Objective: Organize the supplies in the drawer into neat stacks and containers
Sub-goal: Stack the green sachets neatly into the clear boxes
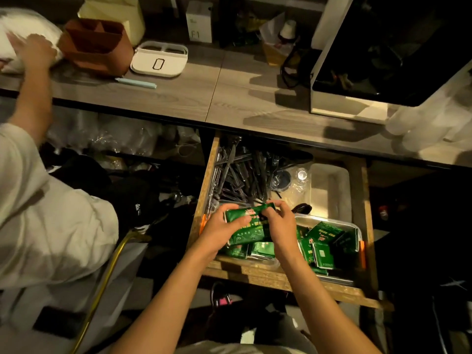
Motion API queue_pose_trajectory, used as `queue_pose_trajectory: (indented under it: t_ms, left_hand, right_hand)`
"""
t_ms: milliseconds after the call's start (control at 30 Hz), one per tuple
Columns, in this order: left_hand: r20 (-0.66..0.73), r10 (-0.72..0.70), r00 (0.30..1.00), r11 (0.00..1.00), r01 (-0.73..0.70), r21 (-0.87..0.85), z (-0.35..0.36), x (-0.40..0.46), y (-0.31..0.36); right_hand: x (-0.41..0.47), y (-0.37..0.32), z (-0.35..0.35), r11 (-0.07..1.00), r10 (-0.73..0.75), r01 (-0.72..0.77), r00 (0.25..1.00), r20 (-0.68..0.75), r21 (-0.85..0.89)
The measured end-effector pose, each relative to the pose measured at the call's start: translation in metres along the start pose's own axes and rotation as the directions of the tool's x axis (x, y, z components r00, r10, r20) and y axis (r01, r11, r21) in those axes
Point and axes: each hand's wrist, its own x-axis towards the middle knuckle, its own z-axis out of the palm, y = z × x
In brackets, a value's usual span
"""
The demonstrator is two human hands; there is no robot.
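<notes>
An open wooden drawer (281, 278) holds loose metal cutlery (240, 172) at the back and a clear plastic container (356, 229) at the front with several green packets (323, 247) lying untidily in it. Above the container's left end, my left hand (221, 229) and my right hand (281, 223) both grip a small bundle of green packets (249, 214). The left hand's fingers wrap the bundle's left end; my right hand pinches its upper right end.
A white empty tub (329, 190) and small clear cups (301, 175) sit in the drawer's back right. On the counter (217, 98) stand a brown divided caddy (97, 46), a white caddy (159, 60) and a pale pen (136, 83). Another person's sleeve (51, 213) is at left.
</notes>
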Motion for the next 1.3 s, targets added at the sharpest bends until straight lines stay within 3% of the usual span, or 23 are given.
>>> queue_pose_trajectory:
  t_ms: [133, 200, 267, 400, 600, 867, 1100, 1167, 1233, 1300]
  left_hand:
    - [-0.259, 0.019, 0.966, 0.972, 0.043, 0.229, -0.006, 0.019, -0.023]
    - [-0.241, -0.013, 0.97, 0.901, 0.116, 0.418, -0.006, 0.029, -0.036]
    - [-0.163, -0.106, 0.981, 0.843, 0.175, 0.509, -0.006, 0.041, -0.049]
    - [-0.164, -0.132, 0.978, 0.832, 0.2, 0.518, -0.006, 0.06, -0.057]
    - [-0.272, -0.053, 0.961, 0.858, 0.183, 0.479, 0.005, 0.082, -0.055]
    - [-0.362, 0.066, 0.93, 0.793, 0.171, 0.585, 0.019, 0.087, -0.069]
    - [-0.27, 0.324, 0.907, 0.707, -0.043, 0.706, 0.03, 0.051, -0.066]
    - [-0.28, 0.241, 0.929, 0.8, -0.027, 0.6, 0.033, 0.04, -0.062]
    - [-0.264, 0.025, 0.964, 0.905, 0.091, 0.416, 0.035, 0.037, -0.057]
    - [-0.209, -0.086, 0.974, 0.924, 0.156, 0.35, 0.035, 0.044, -0.057]
  right_hand:
    - [0.016, 0.044, 0.012, 0.982, 0.155, -0.135, 0.977, 0.149, -0.136]
    - [0.024, 0.067, 0.014, 0.95, 0.231, -0.187, 0.959, 0.163, -0.249]
    - [0.032, 0.084, 0.015, 0.924, 0.252, -0.212, 0.963, 0.091, -0.318]
    - [0.051, 0.098, 0.021, 0.903, 0.145, -0.15, 0.988, -0.043, -0.403]
    - [0.067, 0.101, 0.041, 0.922, 0.02, -0.046, 0.997, -0.071, -0.383]
    - [0.072, 0.104, 0.052, 0.838, -0.021, -0.068, 0.987, -0.157, -0.541]
    - [0.069, 0.101, 0.056, 0.856, -0.014, -0.065, 0.989, -0.148, -0.513]
    - [0.07, 0.098, 0.055, 0.856, 0.001, -0.056, 0.994, -0.107, -0.514]
    - [0.069, 0.095, 0.051, 0.843, 0.003, -0.035, 0.998, -0.06, -0.536]
    - [0.065, 0.09, 0.044, 0.836, -0.05, 0.011, 0.997, -0.057, -0.548]
